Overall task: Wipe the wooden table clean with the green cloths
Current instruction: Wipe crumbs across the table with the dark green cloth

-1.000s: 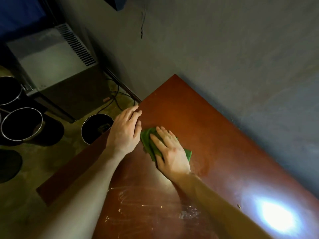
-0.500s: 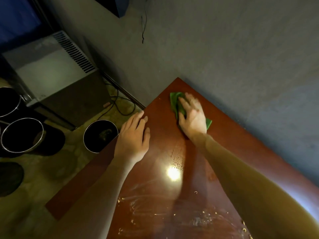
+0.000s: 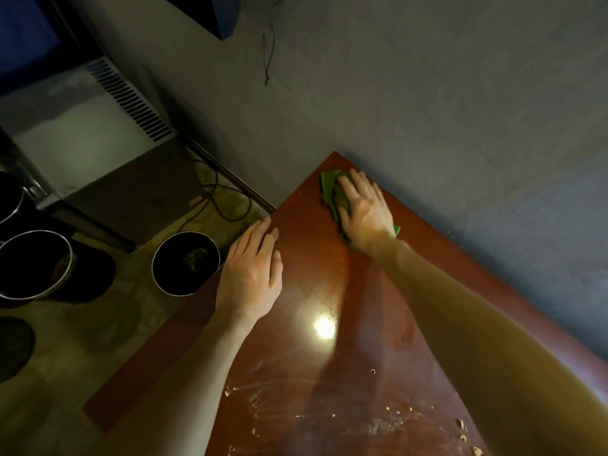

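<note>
The reddish wooden table point(image 3: 329, 278) runs from the far corner by the grey wall toward me. A crumpled green cloth point(image 3: 330, 189) lies near that far corner. My right hand point(image 3: 365, 212) presses flat on the cloth with fingers spread and straight. My left hand point(image 3: 251, 271) rests flat on the table's left edge, fingers straight, holding nothing. Crumbs and pale smears point(image 3: 378, 419) cover the near part of the tabletop. Only one cloth shows.
A steel pot point(image 3: 186, 263) stands on the floor just left of the table edge, another pot point(image 3: 33, 264) farther left. A grey vented appliance point(image 3: 92, 126) sits against the wall, with black cables point(image 3: 214, 195) on the floor beside it.
My right hand has slid the green cloth from the middle of the table out to the far corner by the wall. My left hand stayed flat at the left edge.
</note>
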### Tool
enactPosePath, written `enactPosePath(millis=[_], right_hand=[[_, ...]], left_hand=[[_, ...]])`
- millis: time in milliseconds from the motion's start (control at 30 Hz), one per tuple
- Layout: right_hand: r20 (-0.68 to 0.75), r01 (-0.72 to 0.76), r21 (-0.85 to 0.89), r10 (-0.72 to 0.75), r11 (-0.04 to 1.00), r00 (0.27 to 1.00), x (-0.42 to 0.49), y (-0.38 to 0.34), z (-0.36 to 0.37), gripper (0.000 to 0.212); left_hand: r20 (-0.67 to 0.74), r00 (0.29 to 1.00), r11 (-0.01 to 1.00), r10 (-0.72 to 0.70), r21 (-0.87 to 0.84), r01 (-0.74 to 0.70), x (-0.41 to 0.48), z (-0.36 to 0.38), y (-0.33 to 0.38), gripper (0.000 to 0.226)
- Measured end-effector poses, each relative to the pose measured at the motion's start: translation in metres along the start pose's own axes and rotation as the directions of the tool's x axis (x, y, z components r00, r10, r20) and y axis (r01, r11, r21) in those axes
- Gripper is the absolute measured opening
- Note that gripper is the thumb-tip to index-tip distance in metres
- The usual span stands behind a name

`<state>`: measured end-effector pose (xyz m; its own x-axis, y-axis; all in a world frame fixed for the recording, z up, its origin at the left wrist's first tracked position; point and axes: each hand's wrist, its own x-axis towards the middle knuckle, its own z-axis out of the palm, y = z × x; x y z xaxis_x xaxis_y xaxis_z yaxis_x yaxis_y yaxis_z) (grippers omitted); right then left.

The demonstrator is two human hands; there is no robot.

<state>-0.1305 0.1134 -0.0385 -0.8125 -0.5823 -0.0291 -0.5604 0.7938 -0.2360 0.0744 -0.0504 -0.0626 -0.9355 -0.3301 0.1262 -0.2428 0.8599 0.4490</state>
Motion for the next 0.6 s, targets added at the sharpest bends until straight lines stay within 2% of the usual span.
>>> enactPosePath(millis=[133,233,333,433,500,567,600], right_hand=[[-0.035,-0.033,0.046,0.035,0.998,0.999,0.025,-0.006,0.001,0.059],[-0.072,0.135,0.012,-0.134,0.991,0.988,-0.015,-0.038,0.009,0.056],[-0.057,0.242,-0.063,-0.245,0.968,0.968,-0.069,-0.069,0.017,0.049],[-0.069,0.374,-0.140,-0.386,0.917,0.920,-0.066,-0.056,0.012,0.039],[-0.070,0.290,-0.176,-0.306,0.941,0.950,-0.040,-0.030,0.003,0.036],[-0.108,0.053,-0.152,-0.069,0.987,0.992,-0.013,0.001,-0.007,0.036],[-0.144,-0.061,-0.108,0.045,0.992,0.989,-0.006,0.011,-0.012,0.038]], left_hand=[[-0.017,1.000,1.000,0.018,0.006,-0.018,0.000,0.002,-0.001,0.039],[-0.022,1.000,0.999,-0.014,-0.048,0.013,0.000,0.000,0.001,0.037],[-0.056,0.998,0.999,-0.033,-0.045,0.030,-0.002,0.001,0.000,0.033],[-0.056,0.997,0.998,-0.047,-0.047,0.044,-0.002,-0.002,0.000,0.031],[-0.043,0.997,0.996,-0.060,-0.074,0.057,-0.001,-0.004,0.003,0.030],[-0.026,0.997,0.995,-0.078,-0.064,0.076,0.002,-0.005,0.004,0.031],[-0.014,0.996,0.994,-0.092,-0.054,0.091,0.002,-0.005,0.005,0.032]])
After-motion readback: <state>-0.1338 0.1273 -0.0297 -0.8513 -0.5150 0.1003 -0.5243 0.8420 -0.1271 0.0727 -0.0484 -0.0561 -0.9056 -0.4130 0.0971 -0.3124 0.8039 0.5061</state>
